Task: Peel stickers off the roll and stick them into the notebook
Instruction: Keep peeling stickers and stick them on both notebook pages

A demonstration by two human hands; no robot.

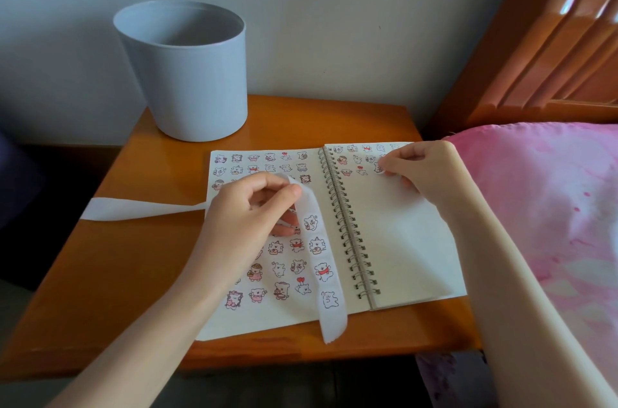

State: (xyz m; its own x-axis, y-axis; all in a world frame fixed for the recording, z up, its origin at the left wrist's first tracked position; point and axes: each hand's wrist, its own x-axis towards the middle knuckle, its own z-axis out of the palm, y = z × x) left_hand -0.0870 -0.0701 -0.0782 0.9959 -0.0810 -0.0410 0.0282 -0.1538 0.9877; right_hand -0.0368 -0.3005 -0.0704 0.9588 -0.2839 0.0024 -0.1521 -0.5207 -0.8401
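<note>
An open spiral notebook (401, 240) lies on the wooden bedside table (133, 257). Its left page is covered with several small bear stickers; the right page has a few rows at the top. My left hand (247, 217) pinches a white sticker strip (322, 270) over the left page. The strip hangs down past the notebook's front edge, and its peeled backing (133, 208) trails off to the left. My right hand (424, 170) holds a small sticker (379, 168) at the fingertips, against the top of the right page.
A grey round bin (187, 73) stands at the back left of the table. A bed with pink bedding (551, 207) and a wooden headboard (535, 39) borders the right side. The wall runs behind the table.
</note>
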